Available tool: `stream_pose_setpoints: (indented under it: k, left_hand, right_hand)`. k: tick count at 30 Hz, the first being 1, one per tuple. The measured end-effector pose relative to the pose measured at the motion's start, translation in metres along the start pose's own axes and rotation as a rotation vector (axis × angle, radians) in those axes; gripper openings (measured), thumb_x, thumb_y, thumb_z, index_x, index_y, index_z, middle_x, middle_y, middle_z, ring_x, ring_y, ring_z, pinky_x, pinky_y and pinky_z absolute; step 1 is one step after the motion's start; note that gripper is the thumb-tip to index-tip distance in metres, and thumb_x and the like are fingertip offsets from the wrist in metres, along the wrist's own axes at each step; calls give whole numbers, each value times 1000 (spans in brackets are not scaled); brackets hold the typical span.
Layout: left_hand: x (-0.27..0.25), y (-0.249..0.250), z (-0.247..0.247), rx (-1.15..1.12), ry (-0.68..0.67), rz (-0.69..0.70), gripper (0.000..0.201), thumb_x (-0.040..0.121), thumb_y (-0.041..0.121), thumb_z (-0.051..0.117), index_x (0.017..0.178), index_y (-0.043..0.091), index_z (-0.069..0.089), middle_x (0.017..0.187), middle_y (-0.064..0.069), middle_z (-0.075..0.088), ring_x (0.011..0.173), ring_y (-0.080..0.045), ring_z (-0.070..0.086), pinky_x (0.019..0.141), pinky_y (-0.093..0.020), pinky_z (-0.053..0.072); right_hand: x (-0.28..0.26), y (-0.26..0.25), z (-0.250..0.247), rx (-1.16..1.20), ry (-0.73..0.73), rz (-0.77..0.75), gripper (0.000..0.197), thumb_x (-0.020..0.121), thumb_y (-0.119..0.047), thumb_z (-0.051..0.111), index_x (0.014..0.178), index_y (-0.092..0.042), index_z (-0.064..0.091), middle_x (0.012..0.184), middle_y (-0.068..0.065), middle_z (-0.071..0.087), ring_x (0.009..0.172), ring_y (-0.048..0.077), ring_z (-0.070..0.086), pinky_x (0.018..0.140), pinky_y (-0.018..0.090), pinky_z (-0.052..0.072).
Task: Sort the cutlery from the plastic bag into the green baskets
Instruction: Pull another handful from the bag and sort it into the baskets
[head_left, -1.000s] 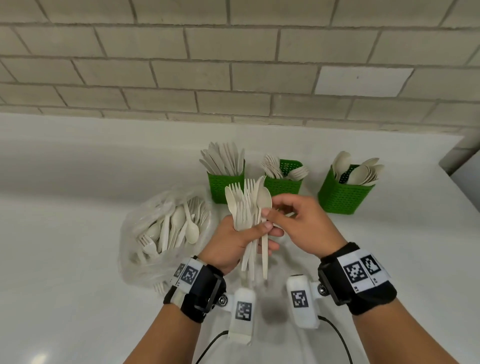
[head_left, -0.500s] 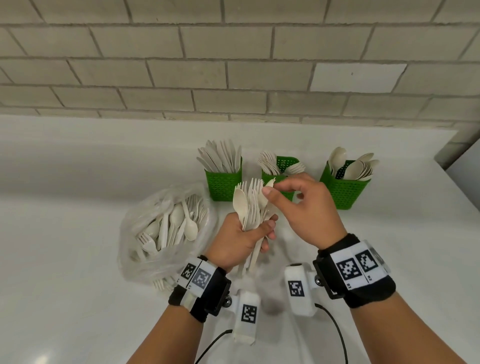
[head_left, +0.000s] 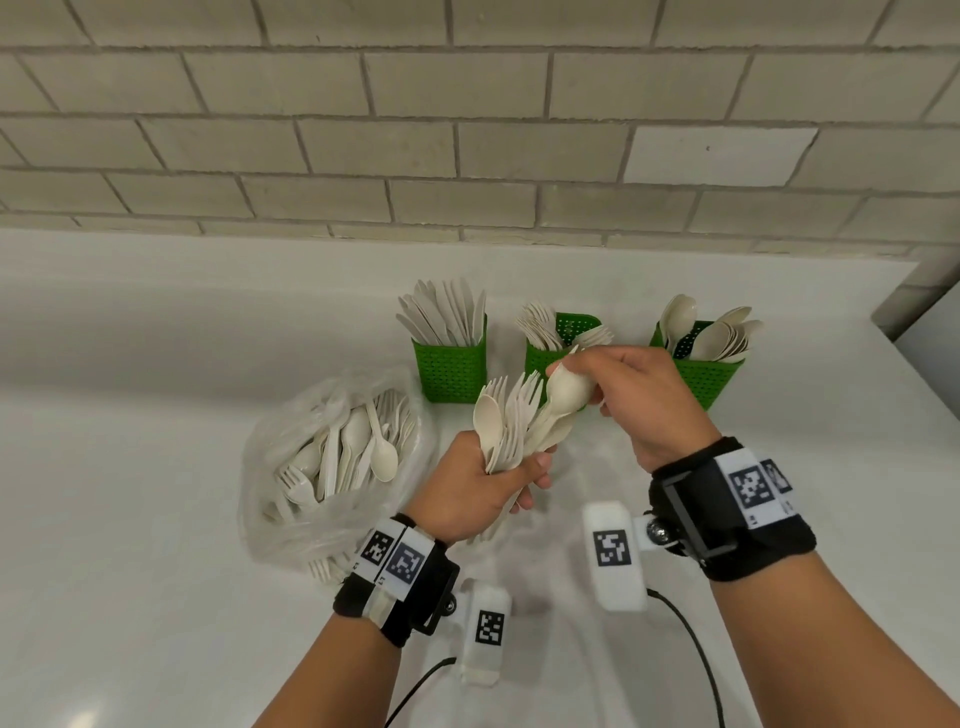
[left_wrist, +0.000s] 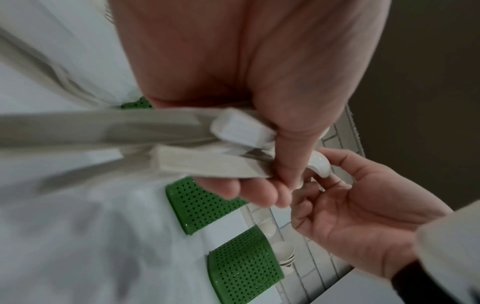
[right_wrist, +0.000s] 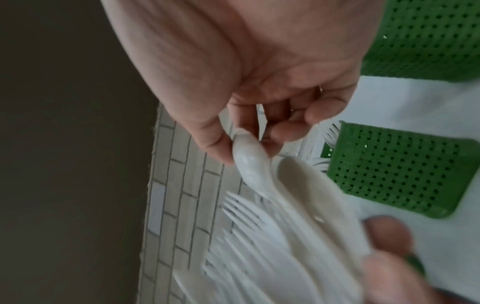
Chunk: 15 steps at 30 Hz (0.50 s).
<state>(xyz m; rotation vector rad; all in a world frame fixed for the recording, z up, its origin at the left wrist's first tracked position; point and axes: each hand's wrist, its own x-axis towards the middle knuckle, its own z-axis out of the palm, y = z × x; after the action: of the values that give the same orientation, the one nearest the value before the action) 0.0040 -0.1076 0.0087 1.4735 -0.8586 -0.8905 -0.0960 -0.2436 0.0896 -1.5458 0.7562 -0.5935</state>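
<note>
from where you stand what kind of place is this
Likely a canteen or pantry counter: a white countertop against a pale brick wall, with green baskets of disposable cutlery.

Evenly and brightly lit from overhead, with only faint grey shadows on the white counter (head_left: 130, 467) below the left hand (head_left: 467, 493). Sharp in the head view, though bowed toward the edges above the counter. Soft glare on the plastic bag (head_left: 291, 431) beside that hand. Smeared by motion blur in both wrist views, perhaps also out of focus close in; dark, murky margins there.
</note>
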Motion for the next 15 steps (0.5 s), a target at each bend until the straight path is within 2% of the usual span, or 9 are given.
stream_pose_setpoints:
  k: [2,4,7,9,12,13,15]
  left_hand:
    - [-1,0,-1,13,-4,12,19,93,15,64,107,2,67,76,-2,70,57,-19,59,57,-33,48]
    - [-2,1,-1,12,-11,24,13,93,16,65,100,6,67,78,-4,71,58,-22,60,58,-35,49]
    - [-1,0,-1,0,-5,11,5,92,14,66,93,8,66,75,-4,70,58,-24,60,60,-41,48]
    - [-2,-2,-1,-6,4,10,12,93,13,65,99,3,67,73,-2,68,58,-24,58,60,-39,48]
    - [-2,-4,-1,-16,34,16,18,94,13,63,105,-1,66,71,-1,66,57,-21,56,57,-33,47]
    - [-1,-4,-1,-17,46,16,18,94,13,63,105,-1,66,70,0,66,56,-20,55,57,-32,47]
    - [0,-3,-1,-22,64,22,18,94,12,63,104,-3,66,70,-1,65,56,-21,55,56,-31,46]
  right_hand:
    - [1,-5,-7,-4,-62,42,18,90,-4,57,88,-2,75,68,1,69,49,-6,53,46,7,38]
    - [3,-5,-11,-94,-135,41,17,87,-5,61,86,-8,77,75,4,72,56,-4,53,47,9,38]
    - [5,-5,-13,-248,-234,34,13,82,-6,69,85,-14,78,82,-5,76,66,0,56,51,14,39]
    - [6,-6,-12,-139,-193,-2,9,83,-6,71,86,-11,77,83,-2,76,71,3,63,57,14,47]
    - [8,-7,-8,193,-39,-2,6,86,-9,69,84,-12,74,81,3,73,73,11,66,67,23,52]
    - [8,-5,-6,194,-37,-10,8,87,-11,67,85,-14,74,83,3,73,76,11,66,72,26,52]
    - [6,-1,0,55,-109,-70,13,92,-13,62,87,-15,74,88,2,74,83,11,67,79,29,51]
